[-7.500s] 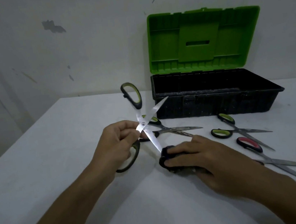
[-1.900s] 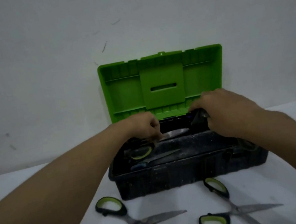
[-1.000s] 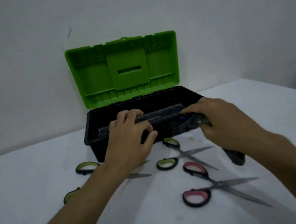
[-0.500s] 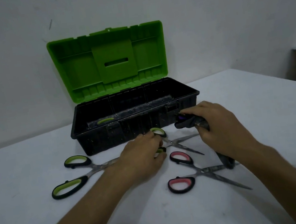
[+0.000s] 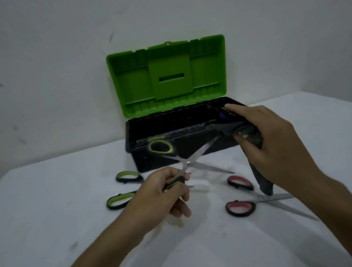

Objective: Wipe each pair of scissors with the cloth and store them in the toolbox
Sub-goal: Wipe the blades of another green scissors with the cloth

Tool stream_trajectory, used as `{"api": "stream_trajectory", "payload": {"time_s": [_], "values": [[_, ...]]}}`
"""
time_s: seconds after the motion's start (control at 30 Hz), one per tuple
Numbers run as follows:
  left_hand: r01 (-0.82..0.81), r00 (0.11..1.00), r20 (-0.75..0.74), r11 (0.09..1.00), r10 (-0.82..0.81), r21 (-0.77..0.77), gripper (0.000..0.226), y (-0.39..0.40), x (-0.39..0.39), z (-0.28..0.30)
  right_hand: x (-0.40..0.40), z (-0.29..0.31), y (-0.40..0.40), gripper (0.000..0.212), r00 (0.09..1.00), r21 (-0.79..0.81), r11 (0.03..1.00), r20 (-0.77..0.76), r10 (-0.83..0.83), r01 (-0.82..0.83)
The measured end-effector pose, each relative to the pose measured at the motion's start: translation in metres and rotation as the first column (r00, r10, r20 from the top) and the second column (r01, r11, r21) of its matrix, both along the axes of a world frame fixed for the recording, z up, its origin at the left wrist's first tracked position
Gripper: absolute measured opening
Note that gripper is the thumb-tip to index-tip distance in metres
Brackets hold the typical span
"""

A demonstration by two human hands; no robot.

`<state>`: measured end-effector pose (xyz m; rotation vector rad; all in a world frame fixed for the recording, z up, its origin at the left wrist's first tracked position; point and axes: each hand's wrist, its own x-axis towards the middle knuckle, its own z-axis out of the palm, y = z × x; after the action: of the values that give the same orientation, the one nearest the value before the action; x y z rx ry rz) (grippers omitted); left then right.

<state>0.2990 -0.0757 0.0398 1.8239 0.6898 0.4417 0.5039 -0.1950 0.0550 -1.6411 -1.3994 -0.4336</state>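
My left hand (image 5: 161, 197) grips one handle of a green-handled pair of scissors (image 5: 187, 162), held spread wide above the table in front of the toolbox. My right hand (image 5: 270, 143) holds a dark cloth (image 5: 258, 167), which hangs down from the palm and touches the tip of one blade. The black toolbox (image 5: 152, 161) stands open with its green lid (image 5: 169, 76) upright against the wall. A green handle (image 5: 155, 138) shows inside it. Another green-handled pair (image 5: 122, 189) lies at the left, and a red-handled pair (image 5: 246, 200) lies on the table under my right wrist.
The white table (image 5: 47, 217) runs to a grey wall behind the toolbox. Its right edge falls away at the far right. The loose scissors on the table lie spread, with blades pointing right.
My left hand has lifted a green-handled pair off the table and spread it. My right hand with the cloth has risen to the blade tip. The view has shifted left.
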Motion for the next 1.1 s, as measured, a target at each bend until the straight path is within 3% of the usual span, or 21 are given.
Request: {"api": "stream_trajectory", "payload": {"time_s": [0.3, 0.43, 0.63, 0.7, 0.87, 1.0, 1.07, 1.1], "values": [[-0.207, 0.961, 0.149, 0.962, 0.234, -0.176, 0.021, 0.012, -0.115, -0.017, -0.107, -0.034, 0.061, 0.058, 0.951, -0.24, 0.922, -0.016, 0.307, -0.302], [-0.202, 0.967, 0.11, 0.952, 0.231, -0.231, 0.029, 0.012, -0.131, -0.029, -0.117, -0.05, 0.067, 0.052, 0.933, -0.206, 0.911, -0.13, 0.336, -0.357], [-0.239, 0.966, 0.055, 0.954, 0.252, -0.183, 0.01, 0.007, -0.131, -0.036, -0.115, -0.056, 0.059, 0.038, 0.871, -0.18, 0.876, -0.309, 0.382, -0.448], [-0.219, 0.974, 0.03, 0.964, 0.226, -0.154, 0.016, 0.011, -0.126, -0.032, -0.115, -0.057, 0.059, 0.033, 0.863, -0.157, 0.885, -0.349, 0.366, -0.439], [-0.241, 0.97, 0.007, 0.97, 0.241, -0.043, 0.025, 0.02, -0.111, -0.031, -0.113, -0.055, 0.058, 0.026, 0.854, -0.035, 0.924, -0.398, 0.336, -0.38], [-0.298, 0.954, 0.05, 0.955, 0.297, 0.004, 0.024, 0.009, -0.113, -0.041, -0.106, -0.052, 0.058, 0.032, 0.846, 0.063, 0.943, -0.424, 0.322, -0.327], [-0.281, 0.957, 0.077, 0.96, 0.28, 0.005, 0.024, 0.006, -0.115, -0.043, -0.105, -0.053, 0.057, 0.032, 0.863, 0.095, 0.944, -0.386, 0.327, -0.315], [-0.276, 0.958, 0.087, 0.961, 0.274, 0.003, 0.024, 0.006, -0.115, -0.043, -0.104, -0.053, 0.056, 0.034, 0.9, 0.106, 0.947, -0.294, 0.322, -0.304]]}}
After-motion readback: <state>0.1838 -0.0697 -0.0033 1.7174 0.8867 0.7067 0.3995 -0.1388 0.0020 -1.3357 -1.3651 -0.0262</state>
